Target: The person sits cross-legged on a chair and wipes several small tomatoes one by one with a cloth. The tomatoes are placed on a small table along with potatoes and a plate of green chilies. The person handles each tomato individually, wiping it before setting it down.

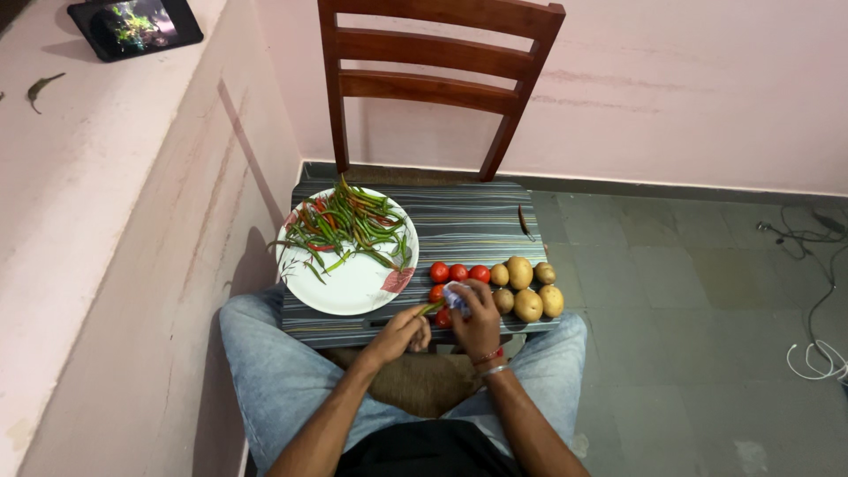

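My left hand [402, 333] grips a green chilli [432, 306] at the front edge of the striped chair seat [468, 221]. My right hand [477, 320] is closed around a small white and blue object [456, 295], held against the chilli's tip; what that object is I cannot tell. A white plate [353, 287] piled with green and red chillies [349, 225] sits on the seat's left side. Several red tomatoes [458, 272] lie just beyond my hands, and several potatoes [527, 287] lie to their right.
The wooden chair's slatted back [437, 62] stands against a pink wall. A pink ledge on the left carries a tablet [134, 25] and one loose chilli [40, 87]. One dark chilli [525, 221] lies on the seat. Cables [817, 291] run over the grey tiled floor at right.
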